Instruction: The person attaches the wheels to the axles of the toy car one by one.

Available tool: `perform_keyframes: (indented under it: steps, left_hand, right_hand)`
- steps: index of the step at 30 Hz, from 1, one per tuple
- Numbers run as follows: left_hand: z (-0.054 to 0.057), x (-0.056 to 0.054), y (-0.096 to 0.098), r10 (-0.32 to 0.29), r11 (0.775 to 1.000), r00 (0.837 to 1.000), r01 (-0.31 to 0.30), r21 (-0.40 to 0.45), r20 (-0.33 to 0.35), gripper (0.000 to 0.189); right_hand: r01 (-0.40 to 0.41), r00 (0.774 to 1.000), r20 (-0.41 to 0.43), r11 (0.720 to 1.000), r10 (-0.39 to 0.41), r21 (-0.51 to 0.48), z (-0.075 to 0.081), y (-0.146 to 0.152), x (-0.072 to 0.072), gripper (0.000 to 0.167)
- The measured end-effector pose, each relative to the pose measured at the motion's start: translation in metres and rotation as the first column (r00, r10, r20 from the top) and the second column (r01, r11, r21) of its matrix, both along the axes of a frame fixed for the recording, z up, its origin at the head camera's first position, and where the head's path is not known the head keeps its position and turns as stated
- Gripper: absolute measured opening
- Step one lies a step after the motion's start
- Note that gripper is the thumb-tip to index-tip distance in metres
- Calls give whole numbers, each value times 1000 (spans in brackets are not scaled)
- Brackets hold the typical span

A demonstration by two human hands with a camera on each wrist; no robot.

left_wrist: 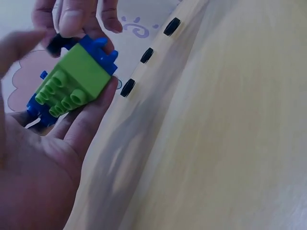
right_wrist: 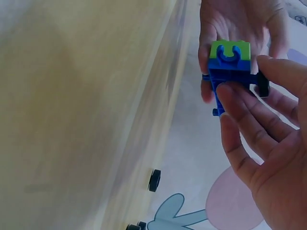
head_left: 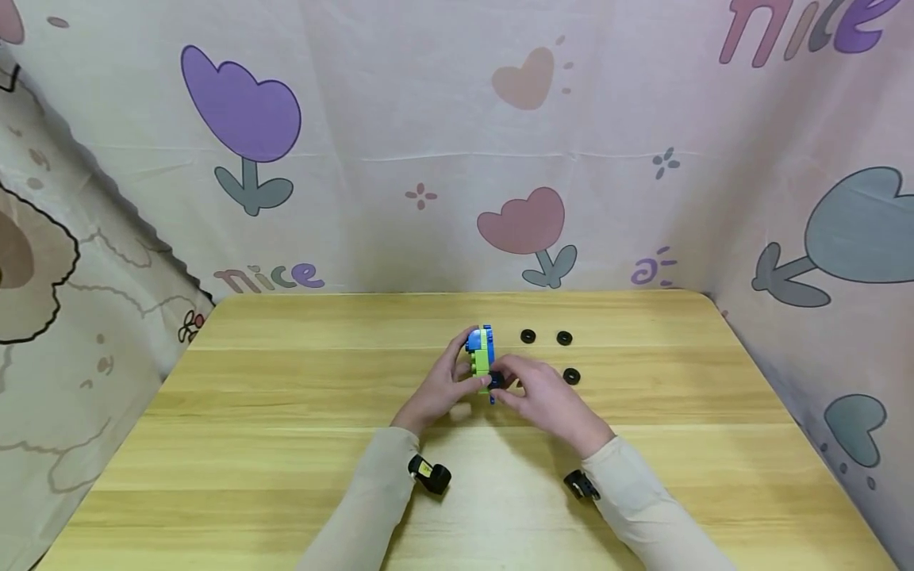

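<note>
Head view, just below frame center: left hand (head_left: 440, 388) gripping green-and-blue block model (head_left: 481, 361); right hand (head_left: 546, 396) pinching black wheel (head_left: 496, 381) at model's lower right. Three black rings (head_left: 571, 370) farther right on wooden table (head_left: 271, 460).

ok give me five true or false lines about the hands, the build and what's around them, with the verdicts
1. The left hand holds the green and blue block build. True.
2. The right hand lies flat on the tabletop, away from the build. False: it is up at the build, touching the black wheel at its side.
3. The loose wheels in view are red. False: they are black.
4. Both arms wear long, pale sleeves. True.
5. A purple tulip is printed on the tabletop. False: it is on the cloth backdrop behind.
</note>
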State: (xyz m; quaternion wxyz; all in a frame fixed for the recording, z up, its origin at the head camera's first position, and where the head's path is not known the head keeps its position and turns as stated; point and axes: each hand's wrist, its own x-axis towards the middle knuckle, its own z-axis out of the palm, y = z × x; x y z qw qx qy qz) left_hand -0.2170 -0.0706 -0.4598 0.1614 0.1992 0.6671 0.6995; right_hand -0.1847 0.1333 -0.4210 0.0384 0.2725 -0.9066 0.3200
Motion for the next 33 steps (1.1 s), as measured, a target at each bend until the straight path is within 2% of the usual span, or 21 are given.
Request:
perform_keyframes:
  steps: [5,8,11,15,21,26,30,33]
  left_hand:
    - [-1,-1,-1,27,999,1000,-27,19,-4,79]
    - [1,-1,-2,43,998,999,-43,36,2,78]
    - [4,0,-2,50,997,999,-50,56,9,79]
    - [8,2,-1,47,996,999,-47,69,2,80]
    - [12,5,1,55,995,998,-54,85,-10,82]
    - [13,7,1,52,994,999,-52,97,0,83]
    - [15,8,2,48,994,999,-48,98,4,84]
    - [17,8,3,43,994,999,-43,100,0,84]
  right_hand:
    - [-2,996,92,988,17,-155,-1,1,1,35]
    - [14,988,154,969,25,-247,-1,3,1,28]
    - [28,975,218,956,38,-293,-3,4,0,19]
    - [42,944,320,932,80,-359,-5,4,0,21]
    - [50,892,418,881,173,-471,-6,4,-1,23]
    - [80,860,461,835,218,-544,-6,3,-1,21]
    - [75,861,450,818,235,-570,-7,4,-1,21]
    - [69,866,440,817,236,-572,-7,6,-1,21]
